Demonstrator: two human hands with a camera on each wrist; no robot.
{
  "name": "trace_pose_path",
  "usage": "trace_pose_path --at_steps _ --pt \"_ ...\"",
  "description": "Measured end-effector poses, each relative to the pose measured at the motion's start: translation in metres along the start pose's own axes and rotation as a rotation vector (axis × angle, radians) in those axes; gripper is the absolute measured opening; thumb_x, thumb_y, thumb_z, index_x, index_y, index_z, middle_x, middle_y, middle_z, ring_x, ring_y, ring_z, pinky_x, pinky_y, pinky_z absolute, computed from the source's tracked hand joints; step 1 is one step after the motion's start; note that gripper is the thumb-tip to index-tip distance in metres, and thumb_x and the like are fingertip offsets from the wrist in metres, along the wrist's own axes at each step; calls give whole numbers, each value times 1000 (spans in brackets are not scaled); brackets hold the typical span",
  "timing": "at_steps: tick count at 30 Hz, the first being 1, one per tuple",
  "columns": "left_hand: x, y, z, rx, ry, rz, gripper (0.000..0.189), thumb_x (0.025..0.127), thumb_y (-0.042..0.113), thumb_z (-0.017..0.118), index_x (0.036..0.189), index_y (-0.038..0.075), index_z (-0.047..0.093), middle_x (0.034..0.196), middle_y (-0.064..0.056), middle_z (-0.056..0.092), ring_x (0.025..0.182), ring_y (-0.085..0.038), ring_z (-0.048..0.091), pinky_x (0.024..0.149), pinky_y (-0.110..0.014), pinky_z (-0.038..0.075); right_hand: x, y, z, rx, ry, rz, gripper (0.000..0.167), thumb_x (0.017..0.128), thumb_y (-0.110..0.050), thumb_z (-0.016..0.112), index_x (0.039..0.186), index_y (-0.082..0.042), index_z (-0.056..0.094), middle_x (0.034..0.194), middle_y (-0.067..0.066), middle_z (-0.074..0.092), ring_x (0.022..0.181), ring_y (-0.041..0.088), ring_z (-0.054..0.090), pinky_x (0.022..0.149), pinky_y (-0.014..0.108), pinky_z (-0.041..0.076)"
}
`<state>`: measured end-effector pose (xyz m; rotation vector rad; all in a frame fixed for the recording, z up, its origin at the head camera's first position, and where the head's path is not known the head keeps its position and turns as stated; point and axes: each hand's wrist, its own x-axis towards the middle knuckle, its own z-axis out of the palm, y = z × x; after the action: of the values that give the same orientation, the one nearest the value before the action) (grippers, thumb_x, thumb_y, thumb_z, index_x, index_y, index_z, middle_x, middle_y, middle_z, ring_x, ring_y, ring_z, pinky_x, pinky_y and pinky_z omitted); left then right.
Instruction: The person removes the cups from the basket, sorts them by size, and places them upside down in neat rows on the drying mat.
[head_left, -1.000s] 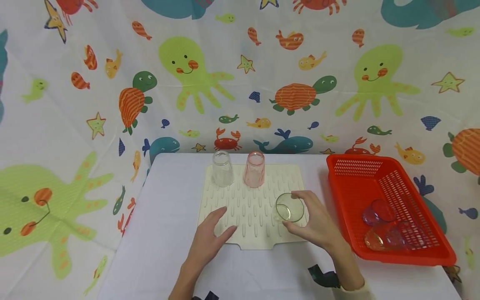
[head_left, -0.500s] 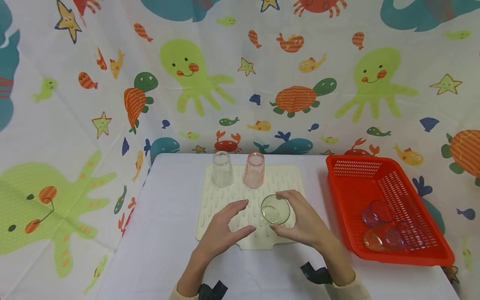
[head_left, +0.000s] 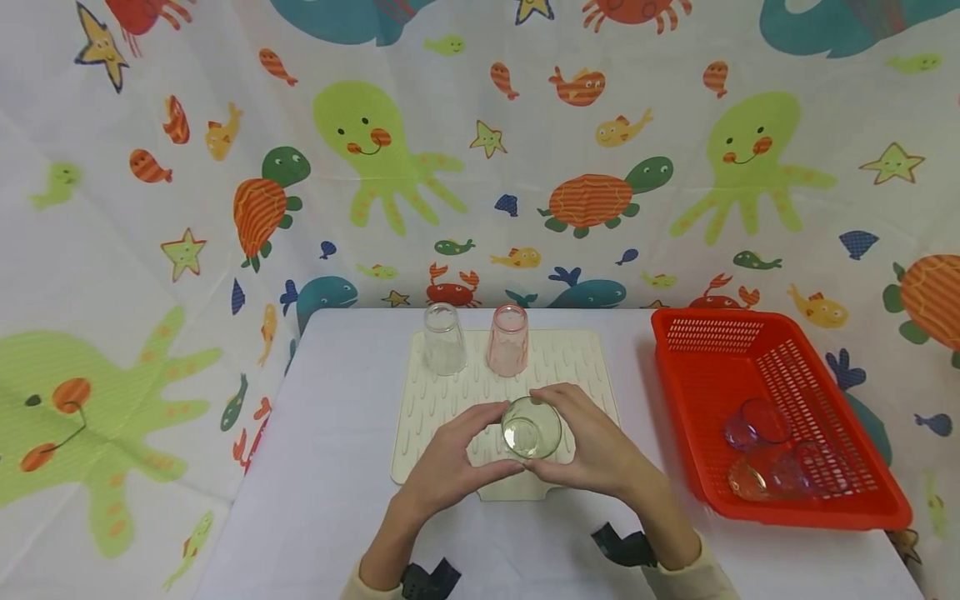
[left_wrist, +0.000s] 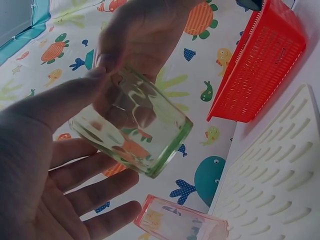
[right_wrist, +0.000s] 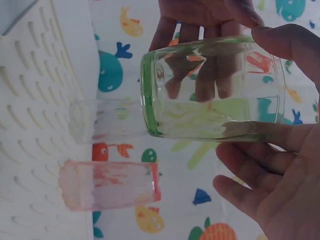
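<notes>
A green glass [head_left: 531, 427] is held above the mat [head_left: 450, 400] on the surface, gripped by curled fingers of both left hand [head_left: 448, 467] and right hand [head_left: 592, 446]; it is best supported evenly, without squeezing.

You're at a staged dish-drying corner, not a real kitchen: a white worktop [head_left: 330, 467] boxed in by a sea-creature curtain [head_left: 375, 150], with a ribbed cream drying mat [head_left: 435, 400], upturned tumblers [head_left: 507, 340] and a red plastic basket [head_left: 780, 367] of glasses.

Green glass [left_wrist: 132, 127] between both hands [left_wrist: 45, 170]
</notes>
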<state>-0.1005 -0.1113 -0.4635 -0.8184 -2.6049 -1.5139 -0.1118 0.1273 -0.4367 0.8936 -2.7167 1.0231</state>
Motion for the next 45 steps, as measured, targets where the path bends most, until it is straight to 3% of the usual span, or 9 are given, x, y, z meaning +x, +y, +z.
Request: trace_pose_path --at_steps 11,22,25,31,40,45 --pt "0 1 -3 15 -11 1 74 79 47 83 143 22 55 140 9 61 126 -15 62 101 -35 59 -2 1 -3 39 -22 -9 85 69 -47 91 140 -18 55 135 -4 60 122 13 58 99 43 60" --pt "1 3 -5 -19 -30 9 79 75 45 87 142 19 56 132 3 66 116 -10 64 97 -31 59 -2 8 -2 114 12 -110 93 64 -56 89 139 -14 57 124 -3 68 112 13 64 93 43 62" --pt "1 4 -6 -32 -35 21 77 74 45 88 141 23 56 129 4 66 112 -14 65 95 -32 60 -2 9 -3 138 8 -128 96 60 -53 91 139 -13 57 124 -3 68 112 14 64 93 43 62" --pt "3 5 -7 -35 -37 88 75 75 43 88 140 23 56 125 8 63 108 -21 66 93 -29 60 0 8 -3 200 12 -160 104 47 -31 100 139 -10 56 121 1 69 110 17 65 95 38 62" --pt "3 8 -2 -25 68 174 69 72 39 89 132 23 60 121 7 60 103 -12 60 84 -27 60 -2 9 1 301 4 -173 104 51 -32 98 143 -11 53 123 2 69 112 18 65 98 40 60" --pt "4 11 -2 -30 140 204 67 71 37 88 130 20 61 120 3 58 104 -10 59 81 -26 60 -3 8 11 339 -29 -126 91 62 -32 96 140 -13 54 123 0 69 111 15 63 96 35 59"
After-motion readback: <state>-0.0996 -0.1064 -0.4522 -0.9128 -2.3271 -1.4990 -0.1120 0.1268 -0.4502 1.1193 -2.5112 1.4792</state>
